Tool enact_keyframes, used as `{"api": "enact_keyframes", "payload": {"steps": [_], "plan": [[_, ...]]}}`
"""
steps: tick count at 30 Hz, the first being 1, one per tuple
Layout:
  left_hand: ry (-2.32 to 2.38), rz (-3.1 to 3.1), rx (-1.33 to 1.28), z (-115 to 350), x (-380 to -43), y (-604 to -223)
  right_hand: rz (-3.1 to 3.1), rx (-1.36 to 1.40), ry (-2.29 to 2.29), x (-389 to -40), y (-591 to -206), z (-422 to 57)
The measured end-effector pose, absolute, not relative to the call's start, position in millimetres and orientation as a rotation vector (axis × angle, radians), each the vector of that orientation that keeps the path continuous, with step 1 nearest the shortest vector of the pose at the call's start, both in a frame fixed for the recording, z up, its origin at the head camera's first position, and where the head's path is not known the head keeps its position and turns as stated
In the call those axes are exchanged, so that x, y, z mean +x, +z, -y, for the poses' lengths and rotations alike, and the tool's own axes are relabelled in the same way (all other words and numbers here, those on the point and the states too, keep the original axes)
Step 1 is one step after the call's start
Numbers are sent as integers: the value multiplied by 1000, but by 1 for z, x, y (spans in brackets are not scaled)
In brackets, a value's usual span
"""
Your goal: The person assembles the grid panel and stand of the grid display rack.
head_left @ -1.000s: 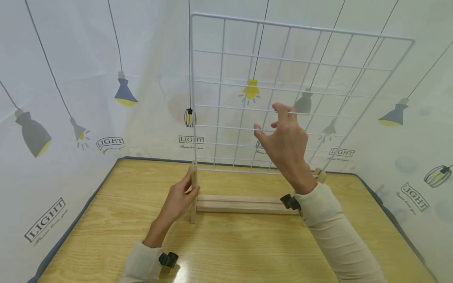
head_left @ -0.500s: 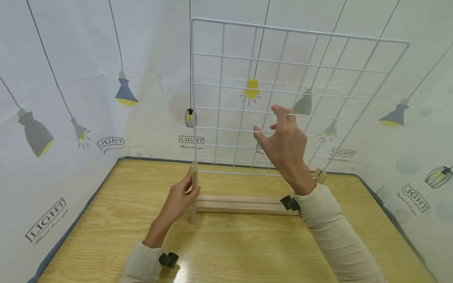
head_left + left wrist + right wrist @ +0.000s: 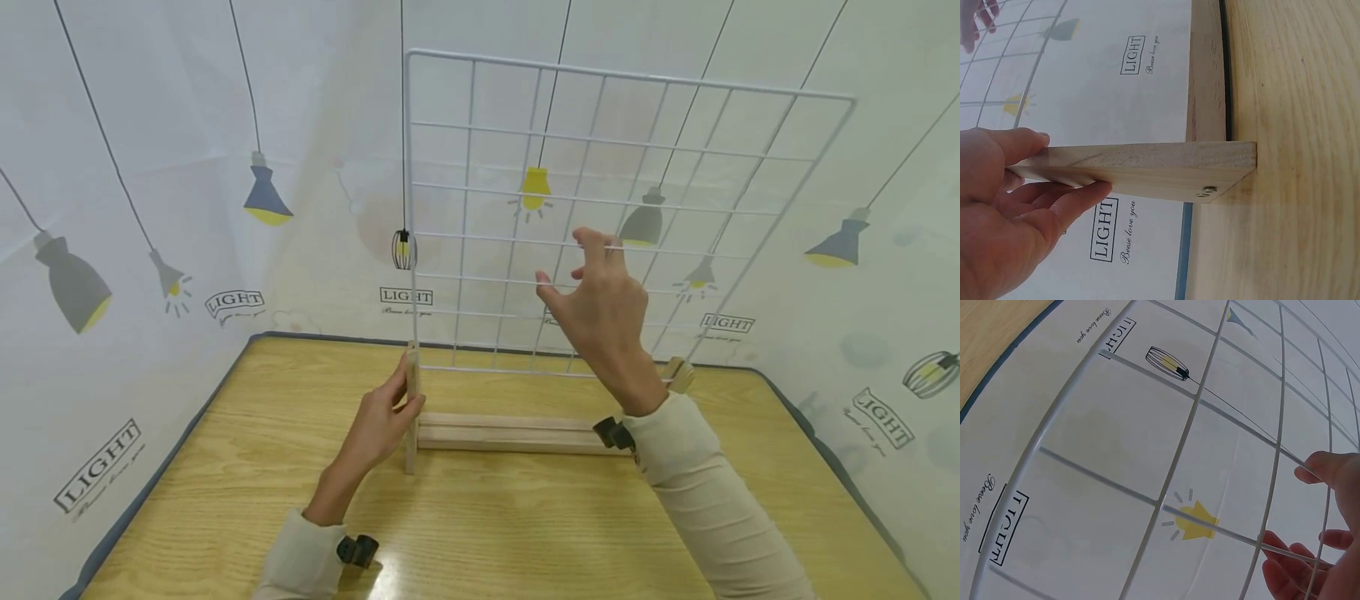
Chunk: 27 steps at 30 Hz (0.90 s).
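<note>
A white wire grid panel stands above a light wooden stand, its lower left corner right at the top of the left upright. My left hand pinches that upright between thumb and fingers; in the left wrist view, two screw heads show near the upright's base. A wooden crossbar joins the stand low down. My right hand holds the grid near its middle, fingers bent at the wires and thumb spread. In the right wrist view, wires cross in front of its fingers. My right forearm partly hides the stand's right upright.
The stand rests on a wood-grain table. Behind and at both sides rises a white backdrop printed with hanging lamps. A dark blue edge runs where the table meets it.
The grid's top edge has come down, and its upper right corner has shifted left. My right hand has lowered slightly with it. The left hand keeps its place on the upright.
</note>
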State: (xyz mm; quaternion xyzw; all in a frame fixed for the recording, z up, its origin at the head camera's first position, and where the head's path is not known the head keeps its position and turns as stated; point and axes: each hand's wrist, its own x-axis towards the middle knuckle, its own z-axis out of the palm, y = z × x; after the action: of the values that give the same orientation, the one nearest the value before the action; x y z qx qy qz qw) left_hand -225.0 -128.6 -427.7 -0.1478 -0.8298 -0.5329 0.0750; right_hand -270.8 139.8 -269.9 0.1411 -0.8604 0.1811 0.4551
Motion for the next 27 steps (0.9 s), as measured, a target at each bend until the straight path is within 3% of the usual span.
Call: {"api": "enact_keyframes", "payload": {"steps": [27], "plan": [[-1601, 2471, -474, 129, -227, -431, 2143, 347, 441, -270, -278, -139]]}}
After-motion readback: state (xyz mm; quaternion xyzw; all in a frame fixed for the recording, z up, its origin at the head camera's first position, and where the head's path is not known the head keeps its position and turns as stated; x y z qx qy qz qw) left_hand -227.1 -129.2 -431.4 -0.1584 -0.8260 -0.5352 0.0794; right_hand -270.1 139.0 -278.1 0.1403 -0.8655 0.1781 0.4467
